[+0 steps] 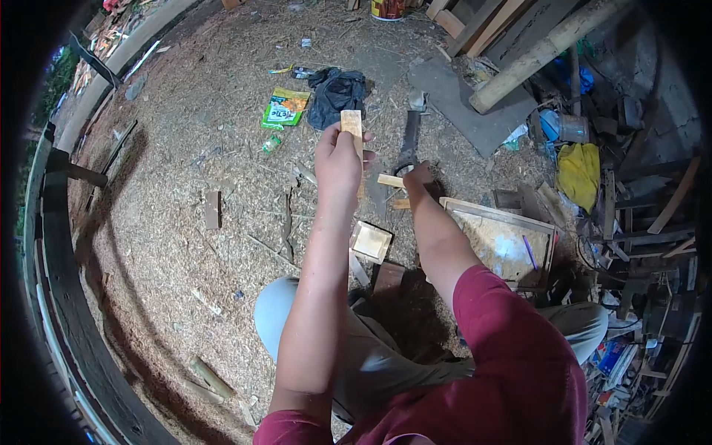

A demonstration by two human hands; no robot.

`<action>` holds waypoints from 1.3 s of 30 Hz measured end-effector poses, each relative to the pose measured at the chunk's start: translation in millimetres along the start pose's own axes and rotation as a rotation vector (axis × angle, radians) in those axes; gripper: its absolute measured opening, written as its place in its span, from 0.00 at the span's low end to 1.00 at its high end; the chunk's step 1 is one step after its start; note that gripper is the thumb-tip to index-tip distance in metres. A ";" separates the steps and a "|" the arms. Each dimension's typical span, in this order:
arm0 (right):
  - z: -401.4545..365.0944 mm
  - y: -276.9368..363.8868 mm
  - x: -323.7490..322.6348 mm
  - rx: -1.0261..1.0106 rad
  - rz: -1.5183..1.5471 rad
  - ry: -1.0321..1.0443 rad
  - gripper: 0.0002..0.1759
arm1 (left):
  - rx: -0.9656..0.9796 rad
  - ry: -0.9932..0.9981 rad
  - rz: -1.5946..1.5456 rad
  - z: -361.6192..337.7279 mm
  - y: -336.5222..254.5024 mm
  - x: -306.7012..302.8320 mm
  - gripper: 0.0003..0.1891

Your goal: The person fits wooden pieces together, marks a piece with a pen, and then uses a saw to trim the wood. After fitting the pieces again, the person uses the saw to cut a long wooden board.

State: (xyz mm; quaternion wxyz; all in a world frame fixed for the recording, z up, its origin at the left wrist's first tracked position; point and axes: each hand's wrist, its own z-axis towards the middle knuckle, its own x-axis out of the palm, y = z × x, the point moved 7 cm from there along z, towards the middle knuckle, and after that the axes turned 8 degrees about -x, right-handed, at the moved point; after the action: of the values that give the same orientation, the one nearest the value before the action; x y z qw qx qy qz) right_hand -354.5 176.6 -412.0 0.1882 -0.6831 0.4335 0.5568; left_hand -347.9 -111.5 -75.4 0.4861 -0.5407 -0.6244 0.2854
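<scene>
My left hand (340,162) is closed around a short, narrow wooden strip (352,124), whose pale end stands up past the thumb. Lower and to the right, my right hand (420,178) reaches down to the near end of a handsaw (411,137), its fingers curled at the handle and partly hidden. The saw's dark blade points away from me along the ground. Just left of the right hand lies a small light wood piece (390,180). A small square wooden frame (371,242) is on the ground between my forearms.
A shallow wooden tray (482,207) with a purple pen (530,252) lies to the right. Beyond my left hand are a black plastic bag (337,96) and a green packet (285,107). A wooden pole (545,59) slants in at upper right, near a yellow cloth (578,176). Shavings cover the ground.
</scene>
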 end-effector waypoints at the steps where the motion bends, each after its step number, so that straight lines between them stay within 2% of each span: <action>1: 5.3 -3.3 2.7 0.019 0.046 -0.026 0.25 | -0.003 -0.006 0.010 -1.0 -1.2 0.4 0.17; 2: 7.7 -7.2 7.6 0.041 0.091 -0.051 0.25 | -0.008 -0.012 0.021 -3.8 -1.1 0.3 0.18; 5: -18.8 17.9 -22.8 -0.051 0.020 0.184 0.28 | -0.002 -0.011 0.070 -12.7 -6.2 6.2 0.16; 8: -20.4 34.9 -33.5 -0.083 0.091 0.043 0.32 | 0.011 -0.007 0.071 -24.2 -11.5 12.0 0.14; 9: -42.7 41.3 -58.8 -0.068 0.175 0.025 0.29 | 0.024 -0.001 0.072 -27.4 -13.0 14.2 0.13; 12: -11.4 56.2 -51.5 -0.114 0.651 -0.030 0.28 | 0.057 0.021 0.070 -37.2 -15.8 17.9 0.13; 15: -47.9 70.0 -135.4 -0.143 0.878 -0.146 0.30 | 0.091 0.064 0.069 -48.4 -17.8 24.9 0.12; 18: -8.0 66.4 -151.1 -0.217 1.161 -0.050 0.26 | 0.142 0.069 0.137 -68.4 -23.4 37.1 0.12; 21: -128.3 25.1 -291.3 -0.460 1.375 -0.088 0.17 | 0.252 0.025 0.306 -72.7 -19.3 44.9 0.15; 23: -202.1 -23.5 -358.9 -0.580 1.531 -0.185 0.11 | 0.296 0.052 0.443 -80.5 -16.9 59.6 0.14; 24: -234.8 -52.5 -389.4 -0.710 1.487 -0.265 0.09 | 0.313 0.069 0.517 -86.1 -11.8 69.7 0.14; 25: -264.3 -83.2 -410.5 -0.764 1.488 -0.236 0.08 | 0.317 0.091 0.575 -94.8 -4.6 80.8 0.15; 27: -313.8 -152.2 -433.1 -0.694 1.495 -0.089 0.08 | 0.304 0.178 0.688 -109.0 24.0 106.7 0.16; 29: -353.2 -227.4 -434.5 -0.514 1.685 -0.036 0.08 | 0.328 0.250 0.871 -129.4 63.4 135.3 0.18; 30: -369.3 -264.9 -433.7 -0.410 1.681 -0.126 0.09 | 0.357 0.342 0.865 -141.6 91.1 148.2 0.18; 32: -398.9 -324.4 -436.8 -0.376 1.570 -0.312 0.11 | 0.426 0.523 0.842 -166.9 145.0 174.3 0.17; 35: -417.6 -397.5 -413.8 -0.226 1.579 -0.502 0.13 | 0.330 0.652 0.910 -214.1 199.0 212.4 0.17; 38: -424.4 -438.7 -399.3 -0.099 1.535 -0.604 0.13 | 0.432 0.628 0.902 -237.3 244.7 257.9 0.15; 39: -424.3 -446.0 -396.2 -0.060 1.590 -0.617 0.12 | 0.524 0.594 0.952 -247.1 255.6 273.8 0.14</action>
State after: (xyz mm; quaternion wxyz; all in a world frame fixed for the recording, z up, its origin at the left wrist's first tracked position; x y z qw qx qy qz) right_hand 255.1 261.0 -15.5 -0.1671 0.0017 0.6985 0.6958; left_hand -4.2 172.1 -129.0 0.5753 -0.6788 -0.0620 0.4521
